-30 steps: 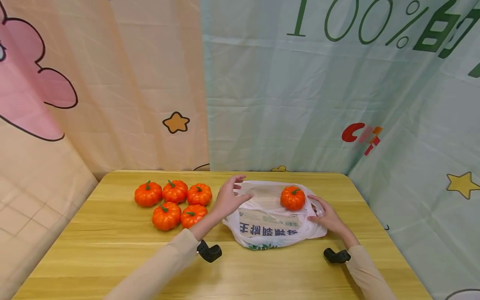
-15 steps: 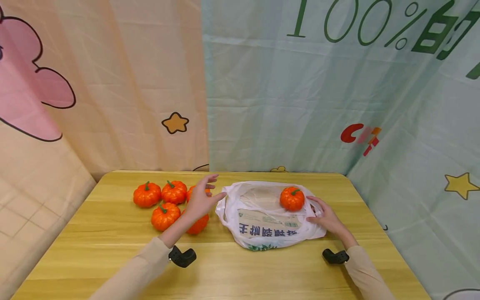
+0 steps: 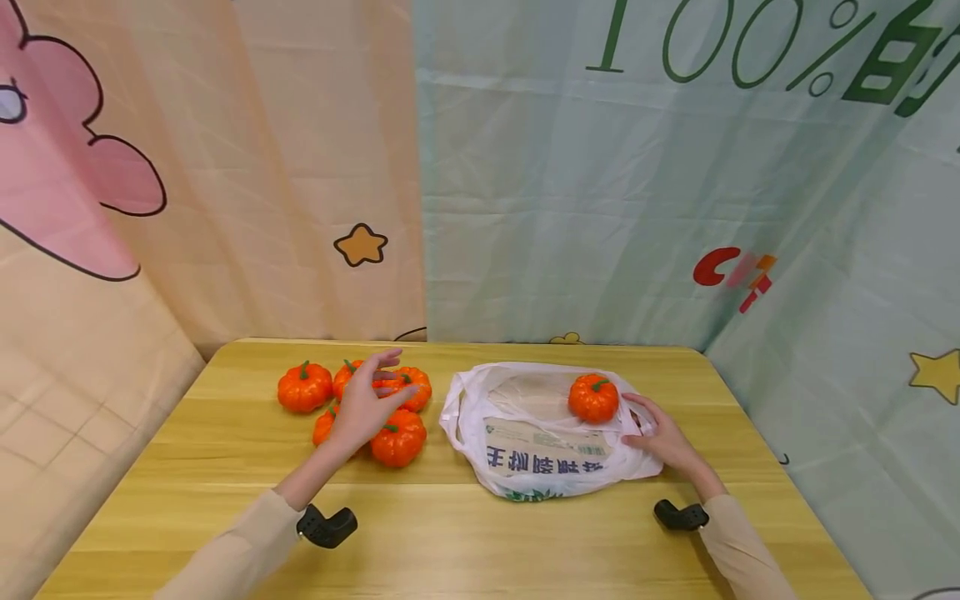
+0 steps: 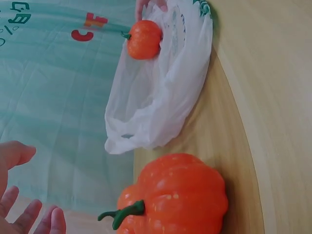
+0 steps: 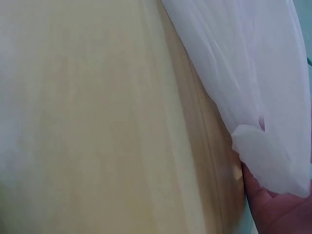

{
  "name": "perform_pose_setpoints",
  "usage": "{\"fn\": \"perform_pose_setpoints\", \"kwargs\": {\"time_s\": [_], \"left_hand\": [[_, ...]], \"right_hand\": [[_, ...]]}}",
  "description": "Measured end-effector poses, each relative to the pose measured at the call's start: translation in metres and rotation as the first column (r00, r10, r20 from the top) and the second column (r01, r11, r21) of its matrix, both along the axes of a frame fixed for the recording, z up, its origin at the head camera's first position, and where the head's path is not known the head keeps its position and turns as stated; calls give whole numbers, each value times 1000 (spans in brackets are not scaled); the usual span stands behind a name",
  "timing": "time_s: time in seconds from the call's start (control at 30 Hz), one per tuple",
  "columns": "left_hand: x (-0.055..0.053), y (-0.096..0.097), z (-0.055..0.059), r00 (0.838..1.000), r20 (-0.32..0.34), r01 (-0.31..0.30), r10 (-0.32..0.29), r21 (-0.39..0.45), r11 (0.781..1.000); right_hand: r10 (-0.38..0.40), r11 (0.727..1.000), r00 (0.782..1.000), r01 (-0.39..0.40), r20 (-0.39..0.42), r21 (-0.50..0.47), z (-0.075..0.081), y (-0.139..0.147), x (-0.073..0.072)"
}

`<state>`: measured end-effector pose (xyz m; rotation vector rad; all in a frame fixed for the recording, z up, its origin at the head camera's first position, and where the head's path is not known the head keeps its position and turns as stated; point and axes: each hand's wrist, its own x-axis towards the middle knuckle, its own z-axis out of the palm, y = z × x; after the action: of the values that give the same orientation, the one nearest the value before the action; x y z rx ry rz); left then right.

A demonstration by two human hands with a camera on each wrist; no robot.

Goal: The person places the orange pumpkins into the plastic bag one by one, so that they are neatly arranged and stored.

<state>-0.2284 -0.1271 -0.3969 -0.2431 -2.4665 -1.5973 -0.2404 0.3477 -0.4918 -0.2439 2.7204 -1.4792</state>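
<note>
My left hand (image 3: 362, 410) hovers over a cluster of several small orange pumpkins (image 3: 398, 439) with green stems, its thumb and fingers spread and nothing between them. It partly hides some of them in the head view. One pumpkin (image 4: 180, 195) looms close beside the hand in the left wrist view. To the right lies a white plastic bag (image 3: 472, 417) with printed lettering, spread flat. A single pumpkin (image 3: 594, 398) sits on the bag's right part, near its mouth. My right hand (image 3: 667, 437) holds the bag's right edge, thumb and fingers curled about it; a flap (image 5: 268, 158) covers some fingers.
Everything rests on a light wooden table (image 3: 465, 542). Printed curtains (image 3: 525, 208) hang behind it and at its sides. A black wrist camera (image 3: 327, 527) is strapped at the left wrist, another black camera (image 3: 681, 515) at the right.
My left hand has moved leftward from the bag's left side to above the pumpkin cluster. My right hand stays at the bag's edge, and the lone pumpkin keeps its place.
</note>
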Motion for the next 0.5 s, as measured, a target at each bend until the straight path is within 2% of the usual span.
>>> {"fn": "perform_pose_setpoints", "kwargs": {"time_s": [0.3,0.5], "left_hand": [[0,-29,1,997,-44,-59,57,-42,997],[1,-50,-1,992,-67,-109,104,-74,991]], "right_hand": [[-15,1000,999,15,39,-2,3,0,1],[-7,1000,999,7,33,-1,3,-1,1]]}}
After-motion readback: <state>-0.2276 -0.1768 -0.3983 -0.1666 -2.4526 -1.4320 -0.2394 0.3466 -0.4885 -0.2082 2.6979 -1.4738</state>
